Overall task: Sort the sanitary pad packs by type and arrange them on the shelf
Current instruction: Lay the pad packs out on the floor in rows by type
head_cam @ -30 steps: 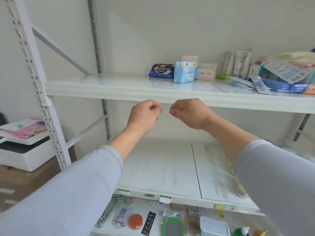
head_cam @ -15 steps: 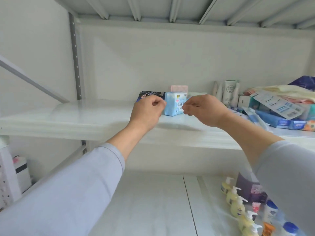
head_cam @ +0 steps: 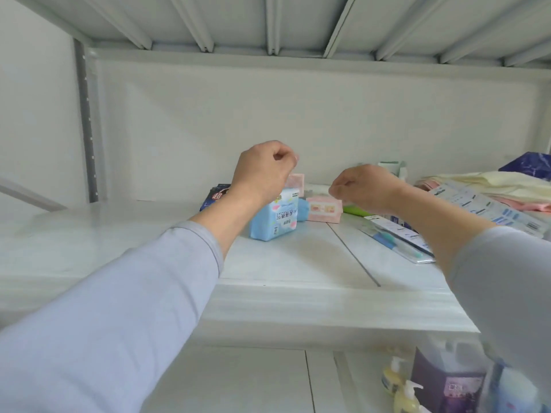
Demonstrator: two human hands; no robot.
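On the white shelf (head_cam: 298, 263) stands a light blue pad pack (head_cam: 274, 217). A dark blue pack (head_cam: 214, 196) lies behind it to the left, partly hidden by my left wrist. A pink pack (head_cam: 323, 208) lies to its right, and a second pink pack (head_cam: 296, 183) stands further back. My left hand (head_cam: 264, 171) hovers above the blue pack, fingers curled, holding nothing. My right hand (head_cam: 366, 186) hovers just right of the lying pink pack, fingers curled and empty too.
Toothbrush packs (head_cam: 399, 236), flat blister cards (head_cam: 483, 207) and folded towels (head_cam: 492, 183) crowd the shelf's right side. Tubes (head_cam: 393, 169) stand at the back. Soap pump bottles (head_cam: 402, 391) and a purple box (head_cam: 444, 380) sit on the shelf below. A shelf deck (head_cam: 283, 22) hangs overhead.
My view has risen to the pad shelf. Both hands moved up and forward over the packs, and drifted apart; the fingers stay curled and empty.
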